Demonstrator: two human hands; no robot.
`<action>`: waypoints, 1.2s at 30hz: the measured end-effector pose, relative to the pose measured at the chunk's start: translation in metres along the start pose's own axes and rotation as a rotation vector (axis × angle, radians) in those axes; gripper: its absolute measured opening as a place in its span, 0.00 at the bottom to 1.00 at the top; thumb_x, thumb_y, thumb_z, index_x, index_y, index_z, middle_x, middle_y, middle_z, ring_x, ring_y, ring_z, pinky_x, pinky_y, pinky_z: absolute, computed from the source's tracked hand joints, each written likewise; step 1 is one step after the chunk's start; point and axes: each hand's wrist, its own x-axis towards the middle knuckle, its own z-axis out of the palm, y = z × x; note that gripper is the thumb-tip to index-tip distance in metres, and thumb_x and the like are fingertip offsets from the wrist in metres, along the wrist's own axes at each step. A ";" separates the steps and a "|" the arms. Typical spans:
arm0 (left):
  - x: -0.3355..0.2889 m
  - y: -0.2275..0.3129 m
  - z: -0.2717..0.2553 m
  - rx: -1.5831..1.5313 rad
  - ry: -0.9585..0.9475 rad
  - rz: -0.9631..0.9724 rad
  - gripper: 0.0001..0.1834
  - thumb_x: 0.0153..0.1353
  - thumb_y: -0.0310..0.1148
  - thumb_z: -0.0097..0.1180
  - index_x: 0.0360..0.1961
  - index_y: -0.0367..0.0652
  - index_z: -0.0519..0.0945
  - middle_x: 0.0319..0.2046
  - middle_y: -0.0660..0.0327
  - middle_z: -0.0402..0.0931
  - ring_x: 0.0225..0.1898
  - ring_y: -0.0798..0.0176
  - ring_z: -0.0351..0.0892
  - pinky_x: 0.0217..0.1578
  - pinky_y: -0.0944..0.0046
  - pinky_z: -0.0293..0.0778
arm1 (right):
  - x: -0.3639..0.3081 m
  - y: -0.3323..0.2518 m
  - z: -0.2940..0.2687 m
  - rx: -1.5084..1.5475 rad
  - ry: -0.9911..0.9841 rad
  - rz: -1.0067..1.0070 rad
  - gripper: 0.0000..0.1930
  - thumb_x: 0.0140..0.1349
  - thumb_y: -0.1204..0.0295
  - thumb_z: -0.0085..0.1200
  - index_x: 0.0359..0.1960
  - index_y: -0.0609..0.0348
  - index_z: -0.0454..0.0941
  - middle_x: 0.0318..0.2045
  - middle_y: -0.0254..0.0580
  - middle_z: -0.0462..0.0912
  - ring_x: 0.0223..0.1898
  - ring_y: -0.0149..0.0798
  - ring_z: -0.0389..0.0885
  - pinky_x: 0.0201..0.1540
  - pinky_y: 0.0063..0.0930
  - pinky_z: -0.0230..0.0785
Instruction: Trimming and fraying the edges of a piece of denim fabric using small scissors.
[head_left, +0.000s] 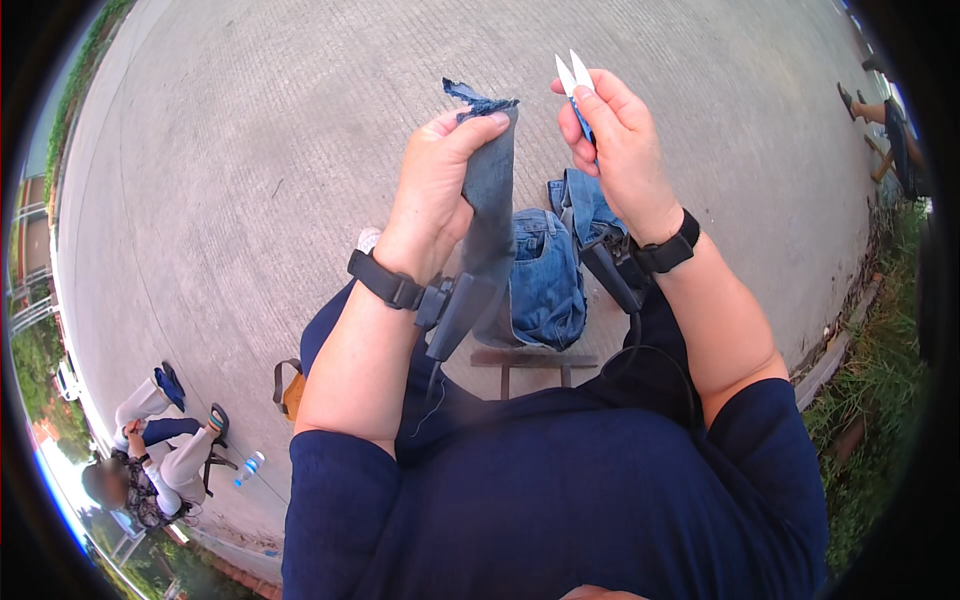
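Note:
My left hand (428, 190) is closed near the top end of a faded grey-blue denim trouser leg (491, 195), the thumb pressing on the cloth. From that end a frayed dark blue strip (462, 93) sticks out to the left. The leg hangs down between my forearms, partly behind the wrist device. To the right of it, my right hand (632, 140) grips a pair of thread snips (581, 72) by the blue handle. Their two pale blades point up and stand slightly apart, clear of the cloth. Below the hands lie blue jeans (548, 280) and another blue denim piece (592, 205).
A brown wooden stool frame (530, 359) shows in front of my lap. To the left are a tan bag (292, 390), a plastic bottle (249, 468) and a seated person (165, 465). Part of another person (900, 140) shows far right, above a grass strip (865, 400).

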 end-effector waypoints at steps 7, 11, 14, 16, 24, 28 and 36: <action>-0.001 0.003 -0.002 -0.059 0.027 -0.030 0.05 0.57 0.28 0.58 0.33 0.40 0.79 0.27 0.65 0.78 0.26 0.72 0.75 0.26 0.72 0.71 | -0.002 -0.005 0.003 -0.107 -0.134 0.033 0.11 0.70 0.67 0.40 0.43 0.58 0.74 0.19 0.24 0.68 0.18 0.16 0.60 0.19 0.11 0.53; 0.001 0.002 -0.001 -0.045 -0.005 -0.013 0.05 0.58 0.28 0.56 0.35 0.40 0.79 0.28 0.64 0.79 0.27 0.72 0.76 0.28 0.72 0.71 | -0.011 -0.004 0.013 -0.238 -0.213 0.077 0.08 0.66 0.70 0.42 0.37 0.59 0.73 0.18 0.27 0.71 0.21 0.21 0.65 0.23 0.19 0.57; -0.001 0.003 0.000 -0.061 -0.022 -0.013 0.06 0.60 0.28 0.54 0.36 0.37 0.79 0.30 0.61 0.80 0.31 0.69 0.78 0.33 0.71 0.74 | -0.012 -0.002 0.015 -0.231 -0.213 0.087 0.08 0.65 0.70 0.42 0.36 0.59 0.73 0.18 0.27 0.71 0.21 0.20 0.65 0.23 0.18 0.57; -0.002 0.003 0.004 -0.050 0.004 -0.006 0.05 0.58 0.28 0.56 0.34 0.39 0.79 0.29 0.63 0.80 0.29 0.72 0.77 0.31 0.72 0.72 | -0.011 -0.002 0.013 -0.234 -0.210 0.085 0.08 0.66 0.70 0.42 0.37 0.59 0.73 0.18 0.27 0.71 0.21 0.20 0.65 0.23 0.18 0.57; 0.000 -0.002 0.001 -0.014 0.003 -0.008 0.05 0.56 0.27 0.59 0.34 0.39 0.80 0.28 0.65 0.79 0.27 0.73 0.76 0.28 0.74 0.71 | 0.003 0.004 0.002 -0.056 0.037 -0.071 0.08 0.66 0.69 0.49 0.42 0.57 0.75 0.22 0.23 0.71 0.22 0.15 0.63 0.24 0.11 0.56; -0.003 0.000 0.003 0.061 -0.010 0.010 0.04 0.58 0.27 0.57 0.34 0.40 0.78 0.29 0.65 0.79 0.29 0.74 0.76 0.30 0.74 0.72 | 0.006 0.001 -0.002 -0.212 -0.048 -0.142 0.08 0.62 0.71 0.56 0.40 0.60 0.78 0.27 0.25 0.76 0.30 0.17 0.69 0.33 0.13 0.62; -0.007 0.000 0.009 0.221 -0.031 0.076 0.05 0.57 0.29 0.59 0.34 0.39 0.80 0.30 0.67 0.79 0.31 0.76 0.74 0.32 0.76 0.68 | 0.007 0.006 -0.002 -0.409 -0.055 -0.298 0.11 0.57 0.71 0.59 0.38 0.64 0.79 0.29 0.36 0.78 0.30 0.27 0.74 0.36 0.22 0.67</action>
